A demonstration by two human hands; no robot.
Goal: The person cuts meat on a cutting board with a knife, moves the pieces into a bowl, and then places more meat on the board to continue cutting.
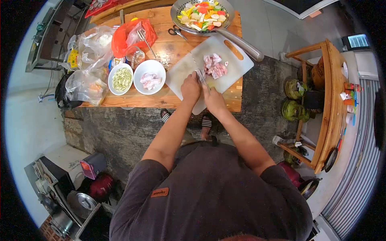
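On the white cutting board (229, 78), my right hand (214, 101) is closed around a knife (196, 62) whose thin blade points away from me. My left hand (191, 87) is beside the blade, its fingers pressing a piece of raw meat (200, 74) against the board. Just beyond and to the right lies a pile of cut raw meat (216, 67), pinkish with pale parts. A white bowl (140, 89) with more pale raw meat (150, 80) stands left of the board. The knife's handle is mostly hidden in my right hand.
Sliced vegetables fill a perforated metal pan (175, 25), its handle (249, 47) reaching over the board's far corner. Black scissors (175, 31), a red plastic bag (120, 40), a bowl of green shreds (122, 79) and clear bags (86, 82) share the wooden table (173, 103).
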